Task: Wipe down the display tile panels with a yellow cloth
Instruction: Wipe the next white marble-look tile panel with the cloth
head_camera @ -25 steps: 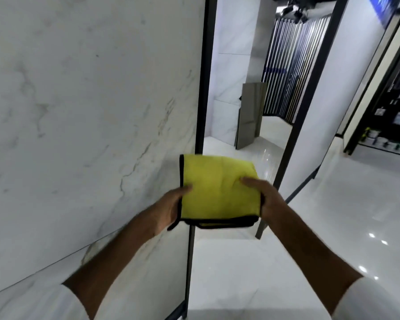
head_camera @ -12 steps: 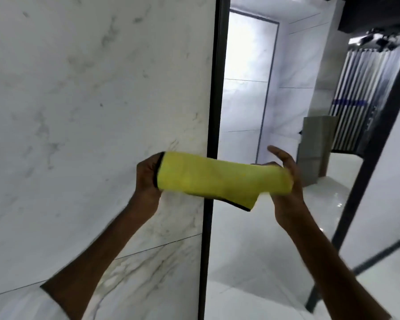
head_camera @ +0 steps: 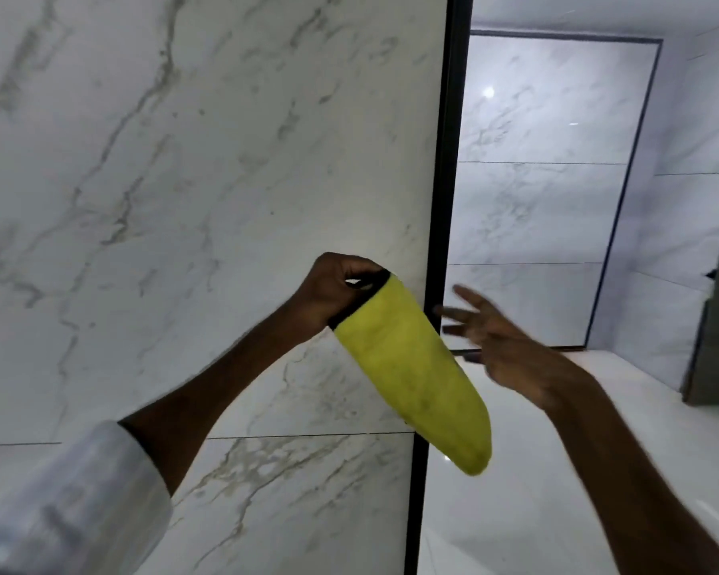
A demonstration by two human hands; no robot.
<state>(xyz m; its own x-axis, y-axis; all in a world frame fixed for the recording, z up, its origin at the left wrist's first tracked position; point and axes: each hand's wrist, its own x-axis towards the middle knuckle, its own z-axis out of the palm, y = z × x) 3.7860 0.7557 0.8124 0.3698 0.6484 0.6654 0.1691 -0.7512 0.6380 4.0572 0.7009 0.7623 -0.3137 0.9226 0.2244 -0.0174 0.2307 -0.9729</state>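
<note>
Your left hand [head_camera: 341, 290] is gripping the top of the yellow cloth [head_camera: 416, 379], which is hanging near the right edge of the marble tile panel [head_camera: 225, 201]. Your right hand [head_camera: 503, 346] is holding its fingers wide, gripping nothing. The wiping is not looking started yet.

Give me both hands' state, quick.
Left hand: gripping the cloth by its top edge.
Right hand: open, holding nothing.

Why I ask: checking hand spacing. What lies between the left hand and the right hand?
Head view: the folded yellow cloth hanging from the left hand, and behind it the black edge strip of the white marble tile panel.
</note>
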